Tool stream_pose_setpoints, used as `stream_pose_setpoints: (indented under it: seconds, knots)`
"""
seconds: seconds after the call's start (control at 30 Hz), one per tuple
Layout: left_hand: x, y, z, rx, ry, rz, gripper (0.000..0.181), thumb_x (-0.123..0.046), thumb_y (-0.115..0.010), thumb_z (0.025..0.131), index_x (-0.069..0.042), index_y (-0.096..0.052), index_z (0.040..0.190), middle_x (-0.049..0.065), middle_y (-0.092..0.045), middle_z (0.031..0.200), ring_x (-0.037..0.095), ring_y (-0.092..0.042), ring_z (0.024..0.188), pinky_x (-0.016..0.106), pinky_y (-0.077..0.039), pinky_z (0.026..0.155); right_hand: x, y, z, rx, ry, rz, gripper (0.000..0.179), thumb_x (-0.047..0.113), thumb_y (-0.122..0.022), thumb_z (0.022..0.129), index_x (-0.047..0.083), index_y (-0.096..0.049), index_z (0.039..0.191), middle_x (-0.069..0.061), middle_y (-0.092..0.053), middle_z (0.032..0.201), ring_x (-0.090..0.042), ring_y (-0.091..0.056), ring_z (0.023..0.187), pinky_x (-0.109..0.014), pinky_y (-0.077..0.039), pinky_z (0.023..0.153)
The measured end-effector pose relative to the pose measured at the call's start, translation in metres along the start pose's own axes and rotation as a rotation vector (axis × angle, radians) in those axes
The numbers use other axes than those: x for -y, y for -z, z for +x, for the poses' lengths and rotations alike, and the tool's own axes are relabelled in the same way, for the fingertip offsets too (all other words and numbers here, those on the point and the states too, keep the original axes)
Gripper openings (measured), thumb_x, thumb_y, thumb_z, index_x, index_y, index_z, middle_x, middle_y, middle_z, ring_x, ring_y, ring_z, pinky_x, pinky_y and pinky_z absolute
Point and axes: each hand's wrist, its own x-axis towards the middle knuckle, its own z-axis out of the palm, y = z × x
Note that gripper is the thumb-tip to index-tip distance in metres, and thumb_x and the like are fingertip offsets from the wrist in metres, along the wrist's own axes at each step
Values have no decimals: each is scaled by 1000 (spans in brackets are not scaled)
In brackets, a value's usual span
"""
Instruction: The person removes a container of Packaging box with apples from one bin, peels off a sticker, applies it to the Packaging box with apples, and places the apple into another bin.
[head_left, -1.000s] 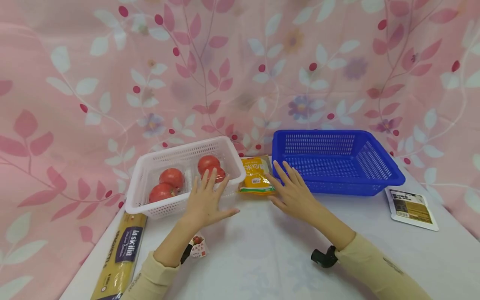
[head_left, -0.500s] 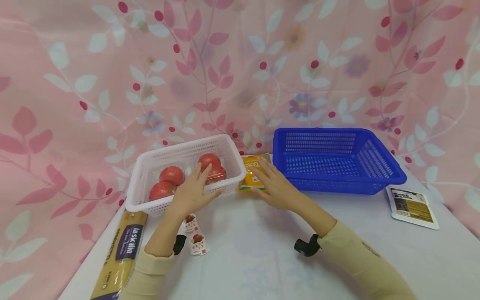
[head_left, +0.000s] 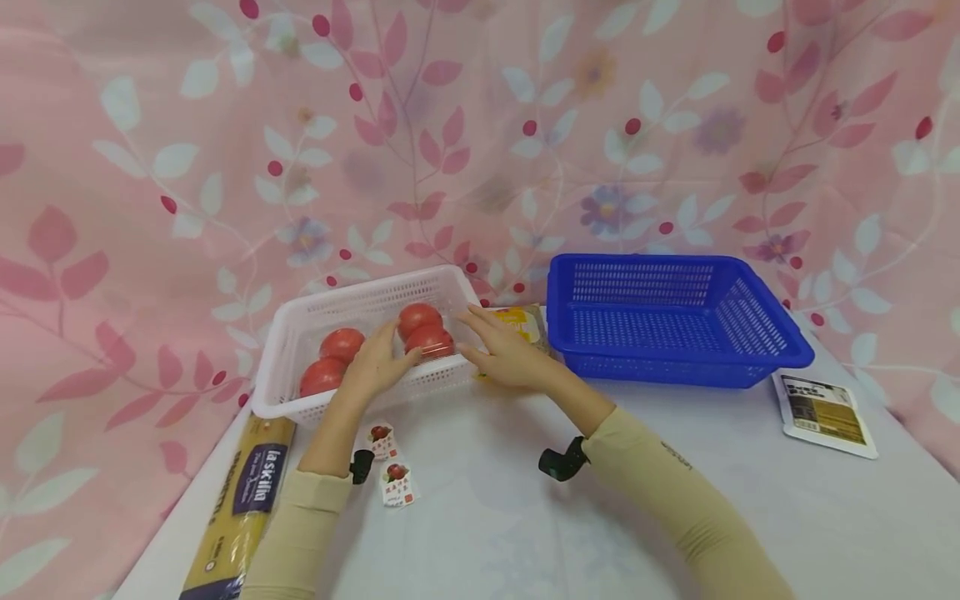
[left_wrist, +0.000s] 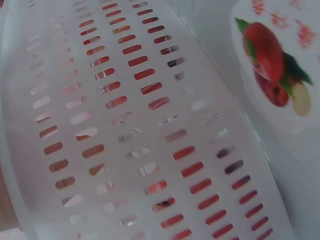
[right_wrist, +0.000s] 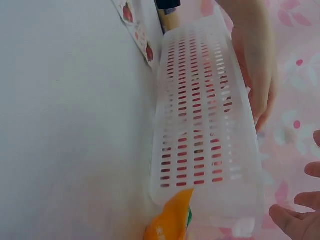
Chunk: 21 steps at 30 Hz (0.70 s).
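Note:
A white slotted basket (head_left: pixel 315 310) holds several tomatoes (head_left: pixel 420 320), at least some under clear plastic wrap. My left hand (head_left: pixel 377 364) reaches over the basket's front rim, its fingers extended beside the right-hand tomatoes. In the right wrist view the same left hand (right_wrist: pixel 256 65) hangs over the rim with its fingers pointing down. My right hand (head_left: pixel 504 352) is at the basket's right end, fingers spread and pointing at the tomatoes. Behind that hand a yellow food packet (head_left: pixel 525 323) is partly hidden. The left wrist view is filled by the basket's side wall (left_wrist: pixel 110 125).
To the right stands a blue basket (head_left: pixel 675 367), with a white and brown pouch (head_left: pixel 823 414) beside it. A spaghetti pack (head_left: pixel 243 504) lies at the left. Two small printed cards (head_left: pixel 397 485) lie on the white cloth before the white basket. A floral curtain hangs behind.
My right hand has moved left from beside the blue basket, across the yellow packet, to the white basket's right end. The left hand has shifted slightly left, uncovering the two cards.

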Motion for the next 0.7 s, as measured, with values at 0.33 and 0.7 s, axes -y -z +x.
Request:
stream_pose_setpoints:
  seconds: [0.33,0.7]
  knots:
    - [-1,-5,22,32,65,-33,72,-37,-55,89,-1,-23,143,20,-30,143,38,-28,129,61,-29,96,4,-18,51,54,-56,7,55,33,-48,94,11,-33,142,-13,-28,147,-27,-23,135,-48,-26,104]
    - [1,-9,36,50,107,49,67,-36,-50,91,2,-24,140,26,-31,138,43,-31,125,61,-27,98,-3,-33,84,-13,-233,114,52,32,-45,95,5,-37,139,-12,-36,141,-26,-32,130,-44,-29,104]
